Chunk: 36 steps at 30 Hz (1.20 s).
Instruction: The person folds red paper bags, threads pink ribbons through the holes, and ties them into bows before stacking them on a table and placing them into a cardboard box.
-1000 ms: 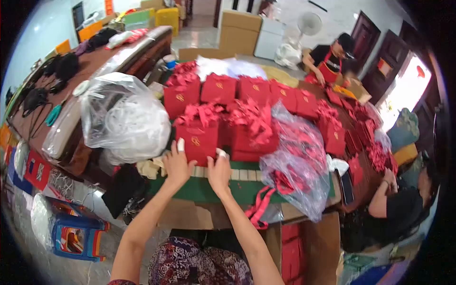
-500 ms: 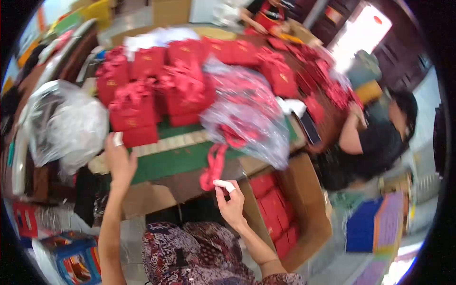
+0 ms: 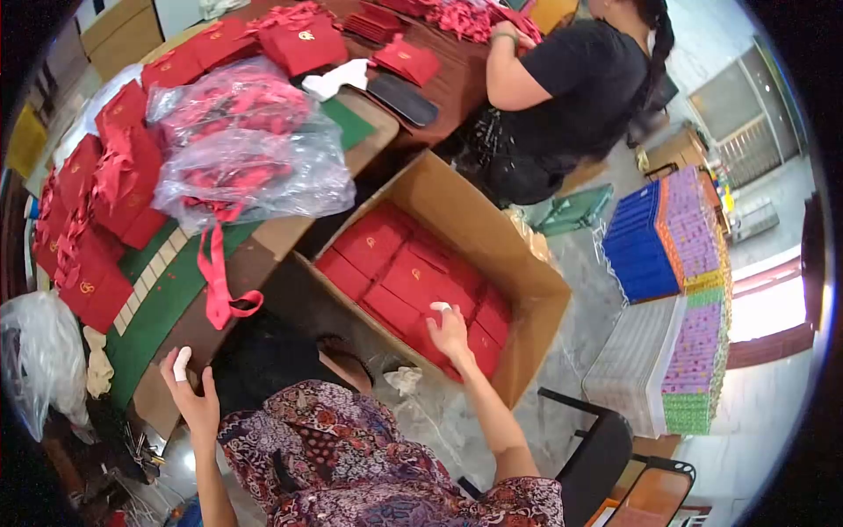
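1) Clock directions run from the open brown cardboard carton, which is mid-view
2) Red square packets with gold emblems lie in rows inside it
3) Right hand: over packets, 5 o'clock of carton's middle, white wrap on one finger, fingers loosely spread; cannot tell whether fingertips touch
4) Left hand: 8 o'clock, near the brown table edge, thumb and fingers spread, white wrap on one finger
5) Looped pinkish-red ribbon: 9 o'clock, trailing from crumpled clear plastic bag at 10
6) Standing red pouches with gold emblems: 9 o'clock, farther out
7) Co-worker in black short-sleeved shirt: 1 o'clock
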Tool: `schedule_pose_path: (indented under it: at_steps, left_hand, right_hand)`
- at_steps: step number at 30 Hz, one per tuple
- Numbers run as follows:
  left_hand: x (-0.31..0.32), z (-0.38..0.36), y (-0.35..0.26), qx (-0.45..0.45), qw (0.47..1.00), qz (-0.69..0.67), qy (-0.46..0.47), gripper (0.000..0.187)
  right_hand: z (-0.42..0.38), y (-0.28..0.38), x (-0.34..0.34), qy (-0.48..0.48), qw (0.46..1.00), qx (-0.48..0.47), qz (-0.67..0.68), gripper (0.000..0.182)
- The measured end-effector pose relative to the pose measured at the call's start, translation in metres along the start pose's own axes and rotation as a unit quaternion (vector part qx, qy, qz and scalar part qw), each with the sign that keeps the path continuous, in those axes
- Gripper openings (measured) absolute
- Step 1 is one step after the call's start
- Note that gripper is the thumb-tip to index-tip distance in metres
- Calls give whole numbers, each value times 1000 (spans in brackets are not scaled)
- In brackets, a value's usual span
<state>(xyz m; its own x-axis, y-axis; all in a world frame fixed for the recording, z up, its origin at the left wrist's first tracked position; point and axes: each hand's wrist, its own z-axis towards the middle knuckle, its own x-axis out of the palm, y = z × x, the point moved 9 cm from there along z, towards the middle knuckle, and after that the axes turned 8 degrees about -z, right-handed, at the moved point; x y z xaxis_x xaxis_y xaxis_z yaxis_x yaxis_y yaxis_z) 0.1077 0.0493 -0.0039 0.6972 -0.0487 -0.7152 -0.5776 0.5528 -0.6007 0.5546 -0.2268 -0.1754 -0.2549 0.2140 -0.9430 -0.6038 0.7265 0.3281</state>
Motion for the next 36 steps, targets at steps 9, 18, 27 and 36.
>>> schedule_pose_path:
  at_steps: [9,18,27,36]
  left_hand:
    - [10,-13,6,19,998,33,40,48]
    - [13,-14,9,18,998,37,41,50]
    - [15,-17,12,21,997,65,40,53]
    - [17,-17,15,17,996,75,44,53]
  right_hand:
    - [-37,-135,69,310,944,10,-112,70]
    - [-71,-121,73,290,909,-118,-275,103]
    - [-70,-127,101,330,868,-123,-350,105]
    - [-64,-101,60,312,877,-152,-332,93]
